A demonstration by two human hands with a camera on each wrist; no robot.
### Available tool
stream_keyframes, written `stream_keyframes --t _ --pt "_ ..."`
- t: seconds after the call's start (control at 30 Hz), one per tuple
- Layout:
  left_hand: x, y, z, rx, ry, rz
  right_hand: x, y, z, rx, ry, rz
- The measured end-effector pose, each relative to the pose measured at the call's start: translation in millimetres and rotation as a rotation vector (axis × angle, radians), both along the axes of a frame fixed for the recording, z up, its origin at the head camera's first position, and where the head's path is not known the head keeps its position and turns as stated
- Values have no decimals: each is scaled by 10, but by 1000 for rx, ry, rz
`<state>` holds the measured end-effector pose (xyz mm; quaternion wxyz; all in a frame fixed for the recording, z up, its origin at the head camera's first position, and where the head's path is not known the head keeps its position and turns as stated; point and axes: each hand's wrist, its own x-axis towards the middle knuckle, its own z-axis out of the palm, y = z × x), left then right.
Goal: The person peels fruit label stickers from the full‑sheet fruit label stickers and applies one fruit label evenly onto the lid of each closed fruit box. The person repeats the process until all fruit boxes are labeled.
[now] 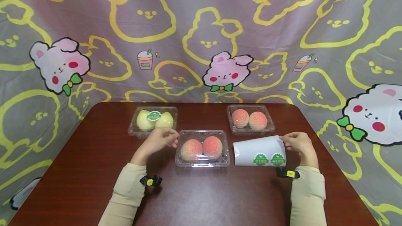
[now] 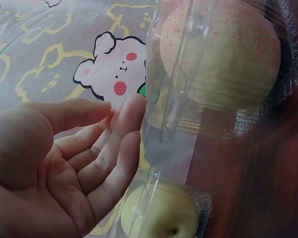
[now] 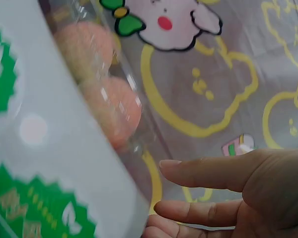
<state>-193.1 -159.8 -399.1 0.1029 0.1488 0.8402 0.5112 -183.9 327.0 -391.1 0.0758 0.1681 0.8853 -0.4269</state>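
Our dark table (image 1: 201, 198) held a labelled pear box (image 1: 133, 125); near peach box (image 1: 202, 165) and far peach box (image 1: 251, 131) seemed left. Our left hand (image 1: 159, 139) curved loosely, empty; our right hand (image 1: 298, 143), thumb and forefinger parted, reached the sticker sheet (image 1: 251, 149) beside the near peach box.

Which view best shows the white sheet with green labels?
The head view: the white sheet shows whole, with both green labels. The right wrist view is closer but crops it; the left wrist view doesn't clearly show it.
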Motion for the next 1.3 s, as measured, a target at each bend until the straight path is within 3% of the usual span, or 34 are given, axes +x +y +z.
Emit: stream_keyframes --t 0.1,0.5,0.77,1.0,1.3 --pt "-3 15 -3 12 11 6 -2 58 -39 4 -29 10" --pt "-13 -12 1 45 38 12 3 199 -133 -42 -101 202" --pt "-17 -19 5 45 30 21 -15 230 -253 -105 -126 235" --pt "-13 -18 8 45 23 26 -29 215 -245 -130 -98 259" --pt "-6 2 11 49 28 23 -24 127 -106 -93 28 270"
